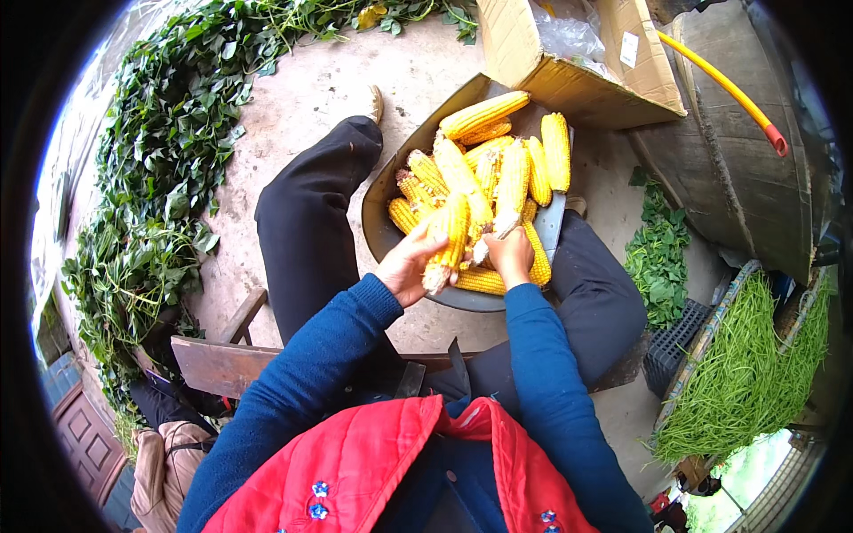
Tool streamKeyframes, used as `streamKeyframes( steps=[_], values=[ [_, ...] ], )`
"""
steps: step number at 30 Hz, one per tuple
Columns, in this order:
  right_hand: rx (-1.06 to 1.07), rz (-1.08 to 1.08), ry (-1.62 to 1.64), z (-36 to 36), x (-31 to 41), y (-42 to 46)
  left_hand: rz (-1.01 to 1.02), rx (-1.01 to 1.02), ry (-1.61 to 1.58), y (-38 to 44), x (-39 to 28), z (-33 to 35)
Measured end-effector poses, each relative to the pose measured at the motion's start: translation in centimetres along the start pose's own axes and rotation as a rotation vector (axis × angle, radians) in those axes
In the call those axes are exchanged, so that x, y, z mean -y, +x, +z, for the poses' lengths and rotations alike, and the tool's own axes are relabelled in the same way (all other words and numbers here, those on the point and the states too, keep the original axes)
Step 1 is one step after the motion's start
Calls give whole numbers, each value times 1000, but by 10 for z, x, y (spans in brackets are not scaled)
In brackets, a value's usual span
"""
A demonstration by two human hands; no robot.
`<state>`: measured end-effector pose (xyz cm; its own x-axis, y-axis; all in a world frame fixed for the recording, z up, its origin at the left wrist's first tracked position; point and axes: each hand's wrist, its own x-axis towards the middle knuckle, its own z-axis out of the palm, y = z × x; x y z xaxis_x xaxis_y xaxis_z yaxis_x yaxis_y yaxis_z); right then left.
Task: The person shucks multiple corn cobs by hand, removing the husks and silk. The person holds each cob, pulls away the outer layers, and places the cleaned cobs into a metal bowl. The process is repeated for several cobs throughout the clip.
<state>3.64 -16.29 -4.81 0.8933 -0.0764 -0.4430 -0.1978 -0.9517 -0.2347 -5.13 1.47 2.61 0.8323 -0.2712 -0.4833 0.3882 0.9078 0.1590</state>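
Note:
My left hand (405,268) holds an ear of yellow corn (451,230) from its left side, the pale butt end pointing down towards me. Close beside it, my right hand (510,256) is closed around a pale corncob (480,252). Its fingers hide much of that cob, so I cannot tell how long it is. Both hands are above a wide dark metal pan (376,226) between my knees. Several ears of corn (460,176) lie heaped in the pan, some with kernels gone near the ends.
A cardboard box (586,90) with clear plastic inside stands against the pan's far side. Leafy green vines (166,133) are spread along the left. To the right are a black plastic crate (676,343) and a basket of green stems (723,373). Another person (170,460) is at lower left.

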Motion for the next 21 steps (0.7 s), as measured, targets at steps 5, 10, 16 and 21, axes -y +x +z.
streamKeyframes(
  steps=[5,10,16,21],
  values=[
    [-265,-113,325,-41,2,-4,-121,100,202,-21,-4,0],
    [-12,-448,900,-103,9,-18,-158,67,398,-21,-8,6],
    [569,-621,1223,-103,32,-69,-262,176,452,-22,-8,13],
    [634,-696,1302,-112,35,-80,-358,236,597,-28,-31,41]
  ],
)
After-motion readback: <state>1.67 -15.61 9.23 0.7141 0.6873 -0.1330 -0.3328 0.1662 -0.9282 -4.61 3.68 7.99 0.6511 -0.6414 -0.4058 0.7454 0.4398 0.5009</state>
